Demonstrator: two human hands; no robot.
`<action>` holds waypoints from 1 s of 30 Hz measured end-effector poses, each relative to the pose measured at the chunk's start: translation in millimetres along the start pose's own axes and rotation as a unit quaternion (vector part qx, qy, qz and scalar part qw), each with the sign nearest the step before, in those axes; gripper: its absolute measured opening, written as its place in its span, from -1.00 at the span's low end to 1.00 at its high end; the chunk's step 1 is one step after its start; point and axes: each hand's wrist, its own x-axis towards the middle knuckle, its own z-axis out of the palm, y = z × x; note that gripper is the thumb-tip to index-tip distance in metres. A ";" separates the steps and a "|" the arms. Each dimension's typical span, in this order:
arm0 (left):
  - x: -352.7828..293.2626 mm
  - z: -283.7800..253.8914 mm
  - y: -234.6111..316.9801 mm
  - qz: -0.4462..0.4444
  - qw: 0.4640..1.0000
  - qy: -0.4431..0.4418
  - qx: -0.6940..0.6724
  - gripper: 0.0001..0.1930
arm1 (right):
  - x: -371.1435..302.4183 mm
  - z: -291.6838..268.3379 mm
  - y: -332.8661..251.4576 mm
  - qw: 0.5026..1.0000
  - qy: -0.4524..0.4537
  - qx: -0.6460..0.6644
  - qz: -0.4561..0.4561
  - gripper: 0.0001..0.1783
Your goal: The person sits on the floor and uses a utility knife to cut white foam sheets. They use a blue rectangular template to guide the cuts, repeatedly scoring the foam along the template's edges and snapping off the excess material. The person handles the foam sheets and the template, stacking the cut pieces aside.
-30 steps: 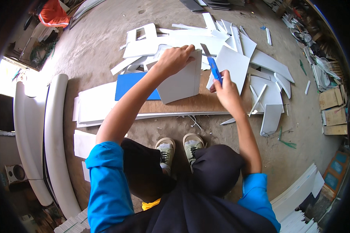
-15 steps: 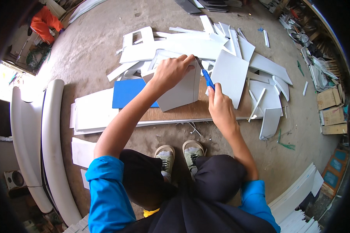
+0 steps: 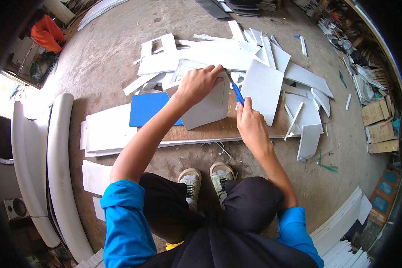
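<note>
Your left hand (image 3: 200,85) grips the upper edge of a white board (image 3: 207,107), fingers over the top. The board stands on edge, leaning, its lower edge on a brown wooden board (image 3: 250,128) on the floor in front of your shoes (image 3: 190,182). Your right hand (image 3: 253,125) is closed around the blue handle of a cutter knife (image 3: 238,92). The dark blade points up and to the left, at the board's upper right corner, just beside your left fingertips; whether it touches the board cannot be told. A blue panel (image 3: 145,109) lies left of the board, partly hidden by your left forearm. White offcuts (image 3: 216,52) are heaped beyond.
</note>
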 end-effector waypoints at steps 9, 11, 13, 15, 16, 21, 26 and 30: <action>-5.2 7.5 0.5 0.044 0.997 0.059 0.032 -0.72 | 13.1 -11.5 -18.4 0.998 -0.061 -0.003 0.006 -0.71; -3.1 7.6 5.0 0.031 0.998 0.054 0.024 -0.73 | 20.9 -12.1 -13.7 0.998 -0.052 -0.030 -0.011 -0.70; -4.6 6.6 5.8 0.028 0.998 0.054 0.028 -0.75 | 20.8 -12.1 -13.4 0.998 -0.051 -0.038 -0.024 -0.69; -3.5 6.4 3.1 0.038 0.997 0.061 0.040 -0.76 | 13.1 -16.0 -14.5 0.997 -0.077 -0.010 0.003 -0.70; -3.0 7.1 0.6 0.038 0.996 0.061 0.043 -0.76 | 10.2 -17.0 -14.8 0.996 -0.090 0.004 0.015 -0.70; 0.0 7.8 -5.0 0.035 0.997 0.056 0.025 -0.76 | 13.2 -10.2 -11.4 0.996 -0.087 -0.021 0.003 -0.71; -1.9 7.3 7.2 0.054 0.996 0.064 0.033 -0.75 | 28.7 -2.8 -3.8 0.993 -0.112 -0.035 0.015 -0.71; -2.6 4.3 2.6 0.012 0.998 0.047 0.034 -0.74 | 19.4 2.6 -4.0 0.991 -0.115 -0.062 -0.008 -0.68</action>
